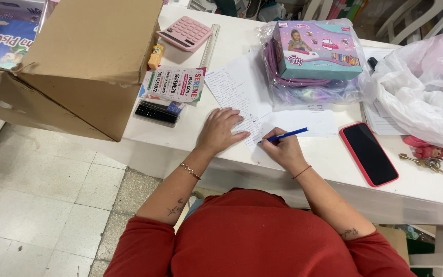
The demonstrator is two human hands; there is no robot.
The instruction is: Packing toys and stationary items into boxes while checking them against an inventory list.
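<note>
While the right hand [284, 149] pinches a blue pen [286, 135] between closed fingers, its tip rests on a handwritten sheet of paper [242, 92] lying near the front edge of the white table [303, 174]. Just beside it, the left hand [220, 131] lies flat on the same sheet, fingers spread and holding nothing, pinning the paper down. To the right of the pen lies a phone in a red case [369, 153], screen up and dark, and past it a bunch of keys [429, 160] under a white plastic bag [426, 87]. Behind the sheet sits a boxed toy in clear wrap [316, 51]; farther left are a pink calculator [184, 34], a ruler [209, 47] and an open cardboard box [85, 56].
</note>
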